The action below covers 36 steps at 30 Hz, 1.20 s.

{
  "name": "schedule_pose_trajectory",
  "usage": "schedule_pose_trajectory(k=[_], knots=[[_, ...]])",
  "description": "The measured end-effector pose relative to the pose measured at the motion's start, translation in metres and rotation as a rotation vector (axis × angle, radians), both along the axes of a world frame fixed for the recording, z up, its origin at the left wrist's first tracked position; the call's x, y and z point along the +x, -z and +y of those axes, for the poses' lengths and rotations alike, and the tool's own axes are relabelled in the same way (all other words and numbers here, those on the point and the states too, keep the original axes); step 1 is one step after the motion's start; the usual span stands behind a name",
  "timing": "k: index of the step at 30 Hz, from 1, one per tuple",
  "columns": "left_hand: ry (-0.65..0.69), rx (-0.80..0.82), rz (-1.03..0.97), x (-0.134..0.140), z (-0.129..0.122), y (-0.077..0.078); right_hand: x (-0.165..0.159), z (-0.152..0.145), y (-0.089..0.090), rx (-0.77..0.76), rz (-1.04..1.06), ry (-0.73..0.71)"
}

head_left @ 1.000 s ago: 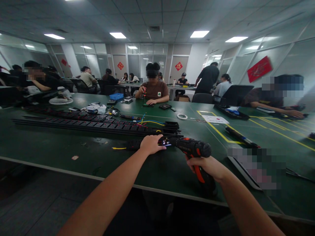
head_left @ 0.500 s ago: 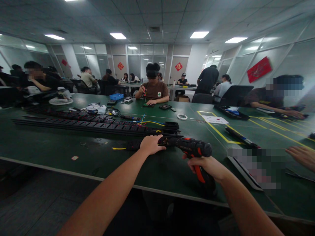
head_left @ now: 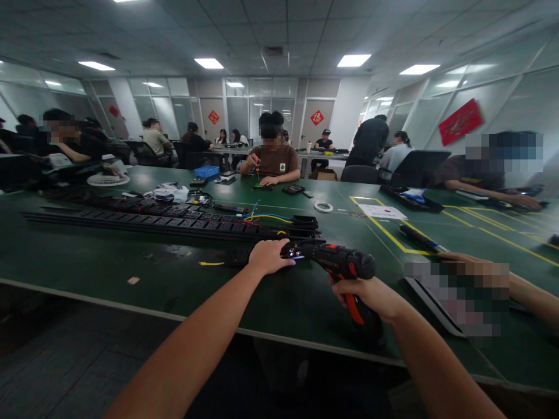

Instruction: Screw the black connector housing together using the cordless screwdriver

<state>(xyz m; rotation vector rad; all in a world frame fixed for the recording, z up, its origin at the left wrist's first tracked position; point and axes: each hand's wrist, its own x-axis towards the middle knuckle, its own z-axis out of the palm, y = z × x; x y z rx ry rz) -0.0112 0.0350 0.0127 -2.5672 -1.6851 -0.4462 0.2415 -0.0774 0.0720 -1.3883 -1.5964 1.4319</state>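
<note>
My right hand (head_left: 369, 295) is wrapped round the grip of a black and orange cordless drill (head_left: 343, 261), its nose pointing left. My left hand (head_left: 268, 256) closes over a short black socket strip (head_left: 236, 258), from whose left end a yellow wire (head_left: 211, 264) sticks out. A bright light shines on the work just right of my left fingers, at the drill's nose; the exact contact there is hard to make out. Long black socket strips (head_left: 152, 222) lie just beyond my left hand, with blue and yellow wires (head_left: 268, 216) at their right end.
Across the green table (head_left: 109, 314) a person holds a screwdriver (head_left: 257, 173). A co-worker's hand (head_left: 474, 265) reaches in from the right, by a long dark tool (head_left: 419, 239). A tape roll (head_left: 323, 206), blue bin (head_left: 207, 171) and paper sheet (head_left: 379, 212) lie farther back.
A bright light now shows at the drill's nose. The co-worker's hand at the right has moved left to the long dark tool. My hands have barely moved.
</note>
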Motion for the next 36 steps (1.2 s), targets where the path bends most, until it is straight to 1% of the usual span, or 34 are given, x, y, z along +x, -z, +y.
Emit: schedule_pose_trajectory(k=[3, 7, 20, 33, 36], knots=[[0.004, 0.011, 0.007, -0.0004, 0.0001, 0.0006, 0.0015, 0.0018, 0.0029, 0.012, 0.002, -0.026], [0.000, -0.001, 0.014, -0.0002, -0.0003, 0.0007, 0.0027, 0.0029, 0.0060, -0.001, 0.004, -0.023], [-0.010, -0.013, -0.005, 0.0001, -0.0003, -0.0003, 0.0040, 0.0043, 0.0075, 0.006, 0.012, -0.017], [-0.008, 0.010, 0.002, 0.0003, -0.0004, 0.0008, 0.0048, 0.0014, 0.0040, -0.030, 0.026, 0.028], [-0.010, 0.005, 0.001, 0.0003, 0.0000, 0.0017, 0.0031, -0.0002, 0.0027, -0.017, 0.019, 0.032]])
